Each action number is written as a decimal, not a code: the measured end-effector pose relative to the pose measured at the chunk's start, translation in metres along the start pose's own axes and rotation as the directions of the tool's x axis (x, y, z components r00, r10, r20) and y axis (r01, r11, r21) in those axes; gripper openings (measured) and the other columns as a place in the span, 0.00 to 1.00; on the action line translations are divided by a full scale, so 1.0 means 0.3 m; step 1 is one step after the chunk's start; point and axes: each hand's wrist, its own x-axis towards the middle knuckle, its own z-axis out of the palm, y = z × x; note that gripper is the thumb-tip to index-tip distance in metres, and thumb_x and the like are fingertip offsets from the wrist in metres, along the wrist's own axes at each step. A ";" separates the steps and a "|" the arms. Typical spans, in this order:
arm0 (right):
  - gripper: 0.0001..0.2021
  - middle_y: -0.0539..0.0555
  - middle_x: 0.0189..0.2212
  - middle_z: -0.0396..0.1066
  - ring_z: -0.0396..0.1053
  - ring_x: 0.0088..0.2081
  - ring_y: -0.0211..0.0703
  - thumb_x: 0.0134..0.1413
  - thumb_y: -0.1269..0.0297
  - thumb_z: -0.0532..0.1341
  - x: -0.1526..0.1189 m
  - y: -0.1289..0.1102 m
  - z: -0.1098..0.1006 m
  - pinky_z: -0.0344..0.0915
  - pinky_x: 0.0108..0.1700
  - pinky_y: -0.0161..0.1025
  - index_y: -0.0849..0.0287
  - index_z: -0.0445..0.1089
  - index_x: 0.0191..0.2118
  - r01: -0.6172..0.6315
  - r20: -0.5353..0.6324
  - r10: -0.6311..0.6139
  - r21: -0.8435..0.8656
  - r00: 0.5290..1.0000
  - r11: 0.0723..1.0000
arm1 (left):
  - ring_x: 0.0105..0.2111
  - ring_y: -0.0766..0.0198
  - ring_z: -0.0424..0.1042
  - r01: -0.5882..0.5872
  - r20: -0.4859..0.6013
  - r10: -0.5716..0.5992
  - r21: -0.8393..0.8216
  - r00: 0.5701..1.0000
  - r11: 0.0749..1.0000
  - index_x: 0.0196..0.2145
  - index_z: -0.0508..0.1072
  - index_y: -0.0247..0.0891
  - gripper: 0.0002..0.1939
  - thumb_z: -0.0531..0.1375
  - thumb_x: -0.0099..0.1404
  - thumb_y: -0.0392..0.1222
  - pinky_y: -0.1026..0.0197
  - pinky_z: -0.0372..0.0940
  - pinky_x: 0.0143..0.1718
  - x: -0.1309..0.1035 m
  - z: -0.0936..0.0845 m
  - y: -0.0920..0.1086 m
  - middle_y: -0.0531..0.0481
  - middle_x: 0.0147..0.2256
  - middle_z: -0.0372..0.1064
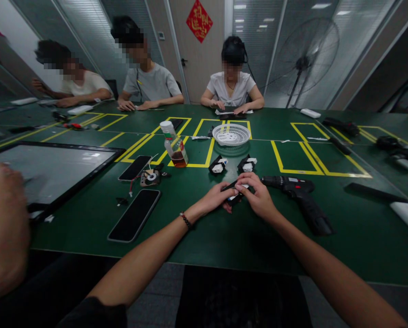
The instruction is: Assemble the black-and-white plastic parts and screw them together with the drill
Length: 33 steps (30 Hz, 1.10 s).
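Note:
Both of my hands are closed around a small black part with white inside (234, 197), held just above the green table. My left hand (217, 197) grips it from the left, thumb on top. From the right, my right hand (255, 193) presses its fingers onto the same part, hiding much of it. Just beyond my hands sit two similar black-and-white parts, one on the left (218, 166) and one on the right (247, 164). A black cordless drill (297, 184) lies on its side to the right of my right hand.
Left of my arm lie a phone (135, 216), another phone (135, 167) and a small motor-like device with wires (151, 176). A bottle (174, 146) and a white basket (231, 133) stand farther back. A large framed panel (77, 168) and a neighbour's hand (3, 205) are leftward. People sit opposite.

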 end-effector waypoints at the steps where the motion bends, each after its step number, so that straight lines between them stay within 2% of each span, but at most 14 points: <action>1: 0.05 0.55 0.47 0.70 0.67 0.53 0.52 0.64 0.63 0.60 0.000 0.000 0.000 0.59 0.59 0.54 0.52 0.74 0.41 0.002 0.001 -0.002 0.004 1.000 1.000 | 0.23 0.64 0.75 -0.001 -0.002 0.001 0.004 1.000 1.000 0.49 0.67 0.33 0.23 0.64 0.63 0.51 0.58 0.75 0.25 -0.001 0.001 0.001 0.38 0.39 0.75; 9: 0.04 0.57 0.48 0.69 0.66 0.54 0.53 0.61 0.65 0.61 0.007 -0.011 -0.006 0.60 0.59 0.54 0.52 0.71 0.41 -0.005 -0.016 0.006 0.022 1.000 1.000 | 0.22 0.64 0.74 -0.068 -0.076 0.073 0.064 0.994 0.996 0.47 0.68 0.34 0.23 0.66 0.61 0.52 0.61 0.73 0.23 -0.009 0.012 -0.006 0.46 0.33 0.72; 15: 0.07 0.56 0.47 0.68 0.65 0.54 0.53 0.58 0.62 0.65 0.007 0.021 -0.020 0.60 0.59 0.54 0.53 0.70 0.42 -0.039 -0.027 0.039 0.003 0.999 0.999 | 0.21 0.67 0.73 -0.137 -0.121 0.161 0.187 0.979 0.973 0.50 0.68 0.36 0.25 0.67 0.60 0.51 0.65 0.69 0.21 -0.022 0.020 0.002 0.48 0.33 0.72; 24: 0.09 0.56 0.51 0.67 0.65 0.56 0.51 0.60 0.57 0.63 0.000 0.051 -0.008 0.64 0.57 0.50 0.52 0.72 0.44 -0.122 -0.007 0.127 0.212 0.992 0.970 | 0.22 0.65 0.73 -0.095 -0.080 0.099 0.053 0.992 0.994 0.46 0.70 0.33 0.23 0.67 0.60 0.52 0.62 0.73 0.22 0.001 0.010 0.001 0.46 0.34 0.72; 33: 0.07 0.57 0.51 0.66 0.65 0.57 0.53 0.59 0.59 0.65 -0.005 0.049 -0.008 0.65 0.56 0.52 0.52 0.72 0.42 -0.107 -0.005 0.109 0.137 0.994 0.985 | 0.23 0.64 0.75 -0.081 -0.086 0.088 0.085 0.992 0.993 0.47 0.69 0.34 0.23 0.66 0.60 0.52 0.60 0.74 0.22 0.001 0.000 -0.010 0.45 0.34 0.72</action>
